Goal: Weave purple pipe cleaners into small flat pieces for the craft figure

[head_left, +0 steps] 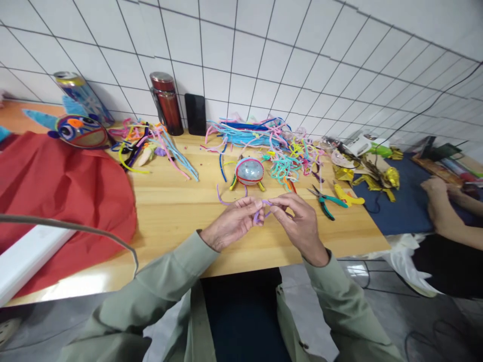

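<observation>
My left hand (233,222) and my right hand (295,219) meet above the wooden table (181,211), both pinched on a purple pipe cleaner (260,213) that bends between the fingertips. One end of it trails left across the wood in a curve. Just beyond my hands stands a small round figure (249,171) with a clear dome, a red band and yellow-green pipe cleaner legs.
A pile of coloured pipe cleaners (271,143) lies at the back. Teal-handled pliers (323,199) and a yellow tool (347,196) rest to the right. Red cloth (56,186) covers the left. A flask (166,103), a phone (195,114) and a can (81,95) stand against the tiled wall. Another person's arm (443,211) works at the right.
</observation>
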`<state>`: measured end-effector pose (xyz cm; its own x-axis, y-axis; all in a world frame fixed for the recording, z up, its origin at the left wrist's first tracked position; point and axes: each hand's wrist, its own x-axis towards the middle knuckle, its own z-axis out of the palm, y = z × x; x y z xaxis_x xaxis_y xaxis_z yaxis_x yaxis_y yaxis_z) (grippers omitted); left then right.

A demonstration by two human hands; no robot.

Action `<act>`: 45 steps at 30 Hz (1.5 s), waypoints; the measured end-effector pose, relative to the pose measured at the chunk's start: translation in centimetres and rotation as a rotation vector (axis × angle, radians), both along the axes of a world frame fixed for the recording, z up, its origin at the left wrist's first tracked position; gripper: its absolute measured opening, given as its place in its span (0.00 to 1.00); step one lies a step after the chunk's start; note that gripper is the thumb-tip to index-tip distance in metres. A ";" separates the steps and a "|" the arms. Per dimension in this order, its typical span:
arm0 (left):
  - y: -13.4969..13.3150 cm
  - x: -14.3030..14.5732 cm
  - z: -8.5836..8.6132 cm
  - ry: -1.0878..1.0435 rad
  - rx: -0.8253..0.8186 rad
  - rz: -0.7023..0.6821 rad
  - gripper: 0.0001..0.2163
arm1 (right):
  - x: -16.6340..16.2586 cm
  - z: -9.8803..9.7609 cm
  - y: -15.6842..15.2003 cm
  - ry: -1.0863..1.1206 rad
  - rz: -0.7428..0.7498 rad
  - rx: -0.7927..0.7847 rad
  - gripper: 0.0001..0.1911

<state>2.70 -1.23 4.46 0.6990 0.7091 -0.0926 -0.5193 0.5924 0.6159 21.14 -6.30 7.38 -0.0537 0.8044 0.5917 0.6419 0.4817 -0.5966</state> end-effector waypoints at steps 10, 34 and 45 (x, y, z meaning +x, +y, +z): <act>0.2 -0.4 -1.4 0.132 0.006 0.107 0.17 | 0.4 -0.2 0.5 -0.001 -0.034 -0.071 0.07; 0.7 -1.9 -3.9 1.527 1.337 0.261 0.15 | 5.3 -7.1 3.6 -0.004 -0.040 -0.345 0.10; 3.3 0.7 -5.2 1.511 1.400 0.235 0.07 | 4.7 -8.5 4.0 0.123 -0.052 -0.386 0.10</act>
<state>3.36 2.08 -0.69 0.5126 0.8390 0.1825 0.7354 -0.5387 0.4110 25.79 -2.26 -1.11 0.0452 0.9684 0.2452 0.5724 0.1761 -0.8009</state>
